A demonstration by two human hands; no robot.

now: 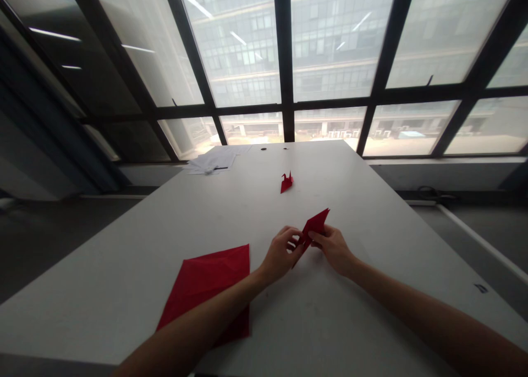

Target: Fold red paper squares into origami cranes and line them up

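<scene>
Fingers [317,237] of both hands [279,257] [336,249] pinch folded red paper [317,222].

Readable text: none; nothing can be made out as a word, label, brand or number.
White papers [212,160]: lying at the far left of the table [350,327], too pale and small in view for any print to be read.
Dark mark [480,288]: near the right edge of the table, blurred; cannot tell whether it is a letter, a sign or something else.
Building [243,53]: seen through glass and glare, too washed out for any sign to be read.
Red sheet [212,272] and folded red paper [317,223]: no lettering legible on either.
</scene>
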